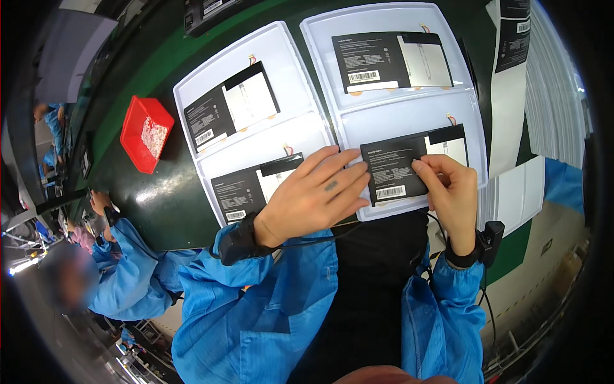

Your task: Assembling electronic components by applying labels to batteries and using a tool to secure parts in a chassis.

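Flat battery packs with black labels, white sections and short wires lie in white plastic trays. My left hand point(318, 192) is open, its fingers stretched out to the left edge of the near right battery pack point(391, 169). It covers part of the near left battery pack point(233, 191). My right hand point(454, 189) is closed in a pinch over the near right pack, thumb and forefinger together at its black label. Whatever those fingertips hold, if anything, is too small to make out. The far left battery pack point(208, 115) and far right battery pack point(371, 62) lie untouched.
A red bin point(136, 144) with small pale pieces stands left of the left tray point(185, 86). Right of the right tray point(476, 109) hang a label strip point(508, 96) and a tall stack of white trays point(553, 96). A co-worker in a blue sleeve point(131, 262) sits at left.
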Demonstrator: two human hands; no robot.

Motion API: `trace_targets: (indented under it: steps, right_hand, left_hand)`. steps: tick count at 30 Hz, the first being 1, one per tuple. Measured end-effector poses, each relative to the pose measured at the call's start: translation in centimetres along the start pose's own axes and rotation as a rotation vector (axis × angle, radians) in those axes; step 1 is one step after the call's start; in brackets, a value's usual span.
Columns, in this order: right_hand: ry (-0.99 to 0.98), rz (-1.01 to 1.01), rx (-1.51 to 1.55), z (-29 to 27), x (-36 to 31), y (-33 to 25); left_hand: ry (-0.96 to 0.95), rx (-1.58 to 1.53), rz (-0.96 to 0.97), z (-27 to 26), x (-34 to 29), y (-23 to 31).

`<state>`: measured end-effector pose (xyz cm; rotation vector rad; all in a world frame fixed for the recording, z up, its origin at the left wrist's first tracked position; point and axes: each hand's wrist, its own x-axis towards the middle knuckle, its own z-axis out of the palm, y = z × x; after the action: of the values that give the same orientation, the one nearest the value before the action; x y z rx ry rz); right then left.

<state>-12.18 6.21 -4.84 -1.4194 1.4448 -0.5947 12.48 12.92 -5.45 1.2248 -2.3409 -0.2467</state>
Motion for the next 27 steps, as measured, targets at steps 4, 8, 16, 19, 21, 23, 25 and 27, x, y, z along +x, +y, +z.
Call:
trace_targets:
  steps: [4,8,16,19,21,23,25,27]
  right_hand:
    - [-0.019,-0.03,-0.061,-0.3,-0.1,-0.4]
    - [0.199,-0.468,-0.32,-2.2,-0.4,1.0]
    - [-0.055,-0.748,-0.537,-5.1,-1.8,3.5]
    - [-0.031,-0.846,-0.524,-4.8,-1.6,4.0]
    - [-0.014,-0.945,-0.515,-4.6,-1.4,4.2]
    - [0.02,-0.972,-0.491,-4.8,-2.0,4.2]
    - [0.041,-1.007,-0.447,-5.3,-2.4,3.3]
    - [0.058,-1.033,-0.384,-6.0,-3.0,1.6]
  left_hand:
    - [-0.049,-0.026,0.006,0.5,1.5,1.3]
    - [-0.07,0.048,-0.017,1.1,1.3,1.9]
    - [-0.254,0.048,-0.068,4.1,4.9,5.1]
    - [-0.275,-0.092,0.051,2.8,2.9,4.9]
    - [-0.172,-0.37,0.066,0.6,1.0,3.9]
    - [0.056,-0.444,-0.111,-1.1,0.2,2.1]
    - [0.187,-0.278,-0.552,-2.1,0.8,1.4]
    - [0.183,-0.862,-0.991,-2.5,1.3,1.5]
